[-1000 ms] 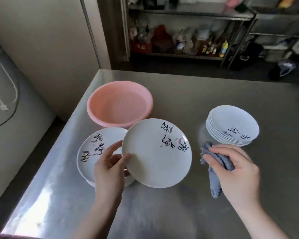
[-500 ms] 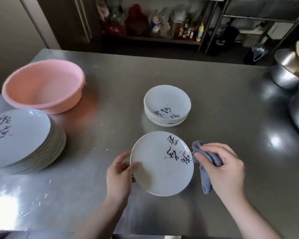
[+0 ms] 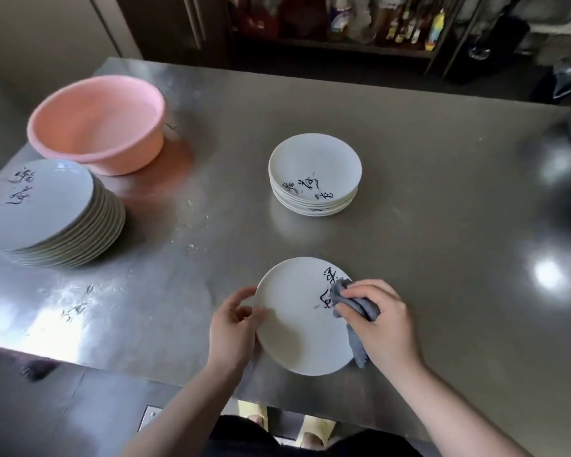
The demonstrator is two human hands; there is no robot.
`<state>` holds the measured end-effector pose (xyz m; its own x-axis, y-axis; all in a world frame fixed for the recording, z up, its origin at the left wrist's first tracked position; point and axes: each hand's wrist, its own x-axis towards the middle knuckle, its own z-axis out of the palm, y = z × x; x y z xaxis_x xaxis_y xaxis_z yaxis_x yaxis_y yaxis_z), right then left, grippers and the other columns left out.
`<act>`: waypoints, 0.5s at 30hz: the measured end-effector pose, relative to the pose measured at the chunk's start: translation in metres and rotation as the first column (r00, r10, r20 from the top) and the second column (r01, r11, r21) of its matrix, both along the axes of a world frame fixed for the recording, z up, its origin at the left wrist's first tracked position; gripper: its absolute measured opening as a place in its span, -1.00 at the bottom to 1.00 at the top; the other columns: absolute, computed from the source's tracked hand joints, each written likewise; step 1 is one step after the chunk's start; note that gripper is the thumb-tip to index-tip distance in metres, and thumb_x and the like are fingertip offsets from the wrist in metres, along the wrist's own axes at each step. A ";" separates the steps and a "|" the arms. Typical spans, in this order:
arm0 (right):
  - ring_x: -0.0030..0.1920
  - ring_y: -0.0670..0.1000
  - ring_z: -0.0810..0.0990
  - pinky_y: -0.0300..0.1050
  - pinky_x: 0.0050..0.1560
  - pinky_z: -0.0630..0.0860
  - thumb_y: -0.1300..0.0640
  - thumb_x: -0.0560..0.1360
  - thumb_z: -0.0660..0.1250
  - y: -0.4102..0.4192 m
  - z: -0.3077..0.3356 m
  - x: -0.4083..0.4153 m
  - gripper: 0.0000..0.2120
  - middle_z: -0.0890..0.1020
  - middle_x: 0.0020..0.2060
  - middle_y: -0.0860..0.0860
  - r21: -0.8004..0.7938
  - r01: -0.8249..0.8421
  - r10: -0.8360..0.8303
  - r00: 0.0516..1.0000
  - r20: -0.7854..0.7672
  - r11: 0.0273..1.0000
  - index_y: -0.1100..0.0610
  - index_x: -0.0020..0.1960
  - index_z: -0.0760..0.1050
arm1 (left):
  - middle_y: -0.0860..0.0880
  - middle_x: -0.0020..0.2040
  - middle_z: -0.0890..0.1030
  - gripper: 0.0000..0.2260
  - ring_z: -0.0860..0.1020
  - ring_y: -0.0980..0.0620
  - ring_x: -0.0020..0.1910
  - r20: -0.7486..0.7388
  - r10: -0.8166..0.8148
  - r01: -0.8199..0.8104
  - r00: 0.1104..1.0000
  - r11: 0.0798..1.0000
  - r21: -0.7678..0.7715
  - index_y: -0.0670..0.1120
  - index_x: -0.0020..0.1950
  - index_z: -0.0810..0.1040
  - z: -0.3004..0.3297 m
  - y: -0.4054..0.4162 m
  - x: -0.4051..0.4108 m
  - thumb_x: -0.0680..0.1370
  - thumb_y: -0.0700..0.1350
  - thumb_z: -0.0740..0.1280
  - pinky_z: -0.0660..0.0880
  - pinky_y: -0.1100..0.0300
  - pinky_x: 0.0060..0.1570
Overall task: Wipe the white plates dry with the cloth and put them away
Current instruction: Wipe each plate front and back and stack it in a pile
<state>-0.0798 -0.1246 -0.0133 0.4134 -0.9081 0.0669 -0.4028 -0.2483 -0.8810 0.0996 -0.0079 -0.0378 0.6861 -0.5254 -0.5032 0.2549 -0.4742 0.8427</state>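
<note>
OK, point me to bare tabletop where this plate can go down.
Widest bare stretch: right of the small stack and the right hand, up to the dark things at the right edge. Also bare: between the big stack and the held plate. Crowded: the left corner, basin close behind the big stack.

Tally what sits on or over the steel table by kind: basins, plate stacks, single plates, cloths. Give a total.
Pink basin: 1
Plate stacks: 2, the left stack and the middle stack
Single plate, in the left hand: 1
Grey cloth, in the right hand: 1
Total: 5
</note>
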 end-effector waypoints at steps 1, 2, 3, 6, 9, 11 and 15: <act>-0.04 -0.14 0.59 -0.34 0.00 0.45 0.32 0.29 0.53 0.001 -0.004 0.003 -0.77 0.61 -0.12 -0.16 -0.008 -0.018 0.017 1.000 -0.021 1.000 0.04 -0.18 0.64 | -0.03 -0.30 0.66 -0.71 0.58 0.00 -0.32 0.040 -0.036 0.035 0.999 0.999 0.028 0.08 0.06 0.61 -0.001 0.000 0.002 0.49 -0.29 0.39 0.56 -0.03 -0.21; -0.02 -0.12 0.59 -0.33 0.01 0.45 0.32 0.31 0.52 0.001 -0.008 0.006 -0.79 0.60 -0.10 -0.15 -0.011 -0.034 0.033 0.998 -0.059 0.999 0.06 -0.15 0.64 | 0.02 -0.31 0.65 -0.72 0.58 0.03 -0.34 0.100 -0.093 0.086 0.991 0.994 0.071 0.09 0.07 0.60 -0.001 0.000 0.005 0.49 -0.27 0.38 0.54 0.05 -0.26; 0.01 -0.10 0.58 -0.31 0.02 0.44 0.31 0.33 0.50 0.002 -0.012 0.008 -0.79 0.59 -0.09 -0.15 -0.010 -0.048 0.047 0.993 -0.107 0.999 0.06 -0.12 0.64 | 0.04 -0.31 0.65 -0.73 0.59 0.05 -0.34 0.165 -0.164 0.146 0.973 0.983 0.114 0.11 0.07 0.59 0.000 -0.001 0.006 0.50 -0.25 0.37 0.54 0.10 -0.29; 0.08 -0.09 0.53 -0.27 0.04 0.41 0.28 0.38 0.44 0.007 -0.018 0.013 -0.76 0.57 -0.03 -0.19 -0.033 -0.111 0.099 0.966 -0.240 0.993 0.03 -0.01 0.62 | 0.10 -0.22 0.64 -0.72 0.63 0.07 -0.25 0.330 -0.333 0.265 0.883 0.935 0.236 0.17 0.06 0.57 0.004 -0.001 0.011 0.48 -0.19 0.36 0.58 0.09 -0.24; 0.02 0.02 0.51 -0.18 -0.01 0.42 0.24 0.37 0.47 0.009 -0.022 0.013 -0.79 0.63 -0.04 -0.13 -0.192 -0.153 0.065 0.914 -0.400 0.969 0.05 -0.02 0.63 | 0.11 -0.14 0.60 -0.74 0.62 0.02 -0.20 0.398 -0.382 0.283 0.834 0.915 0.286 0.10 0.06 0.63 0.006 -0.003 0.020 0.45 -0.21 0.40 0.59 0.06 -0.15; 0.03 0.06 0.52 -0.13 0.00 0.45 0.22 0.41 0.44 0.006 -0.024 0.017 -0.80 0.65 -0.02 -0.10 -0.198 -0.144 0.034 0.880 -0.474 0.970 0.06 0.02 0.64 | 0.08 -0.17 0.60 -0.75 0.62 -0.01 -0.24 0.366 -0.384 0.298 0.848 0.915 0.271 0.06 0.07 0.64 0.005 -0.003 0.023 0.46 -0.22 0.41 0.61 -0.01 -0.17; 0.18 0.01 0.44 -0.13 0.13 0.42 0.19 0.50 0.34 -0.006 -0.026 0.051 -0.71 0.60 0.15 -0.14 -0.109 -0.169 0.093 0.861 -0.499 0.980 -0.01 0.19 0.58 | 0.08 -0.24 0.60 -0.74 0.63 -0.04 -0.29 0.341 -0.351 0.294 0.872 0.933 0.210 0.10 0.01 0.63 0.001 -0.003 0.022 0.46 -0.25 0.40 0.62 -0.06 -0.20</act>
